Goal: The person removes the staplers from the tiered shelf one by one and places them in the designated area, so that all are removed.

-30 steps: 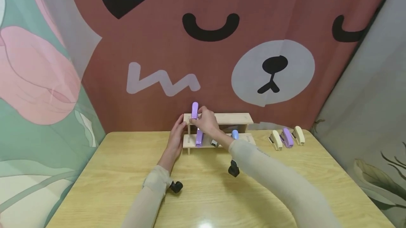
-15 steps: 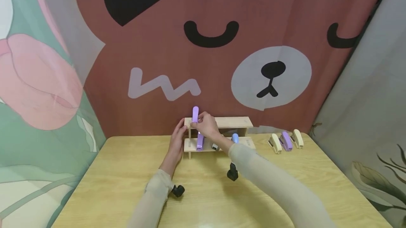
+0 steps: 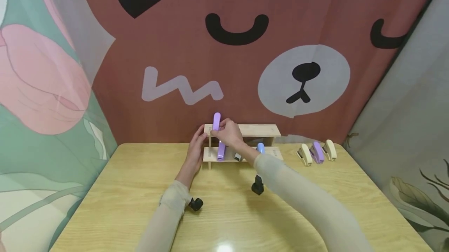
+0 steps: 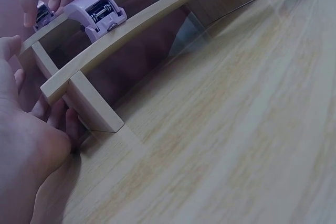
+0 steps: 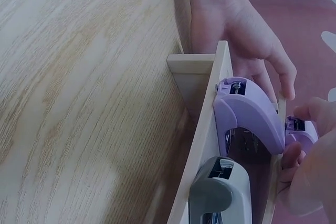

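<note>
My right hand (image 3: pixel 231 133) pinches a purple mini stapler (image 3: pixel 217 119) at the left end of the upper tier of a small two-tier wooden shelf (image 3: pixel 259 129). In the right wrist view its fingers sit around that stapler (image 5: pixel 299 125). My left hand (image 3: pixel 194 154) rests along the shelf's left end, fingers extended towards the upper tier; in the left wrist view some fingertips are hidden behind the leg. Below, on the lower tier, stand another purple stapler (image 5: pixel 252 108), a grey-white one (image 5: pixel 223 192) and a blue one (image 3: pixel 260 148), partly covered by the right forearm.
To the right of the shelf, a cream stapler (image 3: pixel 306 154), a purple stapler (image 3: pixel 317 152) and another cream stapler (image 3: pixel 330 150) stand in a row on the wooden table (image 3: pixel 224 213). A printed curtain (image 3: pixel 238 80) hangs right behind the shelf.
The head view shifts slightly up and down. Both hands and the purple stapler keep nearly the same place on the shelf.
</note>
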